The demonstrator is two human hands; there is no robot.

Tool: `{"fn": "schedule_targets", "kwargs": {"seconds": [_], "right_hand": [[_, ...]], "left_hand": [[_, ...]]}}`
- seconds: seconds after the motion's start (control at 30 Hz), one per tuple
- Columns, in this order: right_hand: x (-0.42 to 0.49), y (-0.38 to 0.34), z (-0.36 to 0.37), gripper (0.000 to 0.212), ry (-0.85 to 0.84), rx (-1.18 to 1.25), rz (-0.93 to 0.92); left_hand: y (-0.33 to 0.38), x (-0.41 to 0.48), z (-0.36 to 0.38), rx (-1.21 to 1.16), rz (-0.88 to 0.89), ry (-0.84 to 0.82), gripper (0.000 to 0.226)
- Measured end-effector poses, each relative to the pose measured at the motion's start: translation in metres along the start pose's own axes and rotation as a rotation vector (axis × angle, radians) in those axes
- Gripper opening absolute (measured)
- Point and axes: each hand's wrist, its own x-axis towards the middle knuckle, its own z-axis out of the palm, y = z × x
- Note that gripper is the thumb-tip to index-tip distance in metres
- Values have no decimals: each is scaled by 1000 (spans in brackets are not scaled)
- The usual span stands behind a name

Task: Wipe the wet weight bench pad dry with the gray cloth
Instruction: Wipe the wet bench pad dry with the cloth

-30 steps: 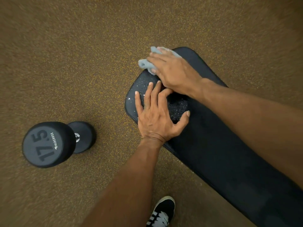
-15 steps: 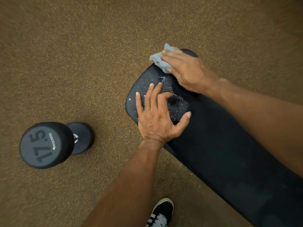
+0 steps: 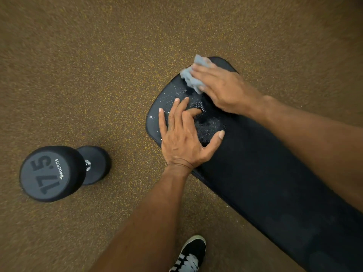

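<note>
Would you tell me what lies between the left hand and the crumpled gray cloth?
Head view: only the black padded bench surface, beaded with water droplets; nothing else.

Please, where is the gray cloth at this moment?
In the head view the gray cloth lies at the far end of the bench pad, under the fingers of the right hand, just beyond the left hand.

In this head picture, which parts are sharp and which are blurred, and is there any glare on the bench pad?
Head view: the dumbbell lettering reads sharp; the gray cloth and right hand are slightly smeared; the floor blurs toward the edges; droplets on the bench pad glint as small white specks, no broad glare.
</note>
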Motion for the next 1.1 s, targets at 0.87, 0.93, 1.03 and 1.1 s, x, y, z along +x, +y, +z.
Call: {"fn": "schedule_targets", "kwargs": {"seconds": [0.87,0.93,1.03,1.1], "right_hand": [[-29,-26,23,47,124,84,162],[-52,-26,24,47,95,60,99],[-94,-9,17,48,30,-4,41],[-110,3,11,46,36,-50,84]], "left_hand": [[-5,-4,-1,-206,-10,58,95],[-3,-3,-5,-271,-15,58,97],[-4,-1,-12,-467,-32,119,81],[-4,-1,-16,-559,-52,145,66]]}}
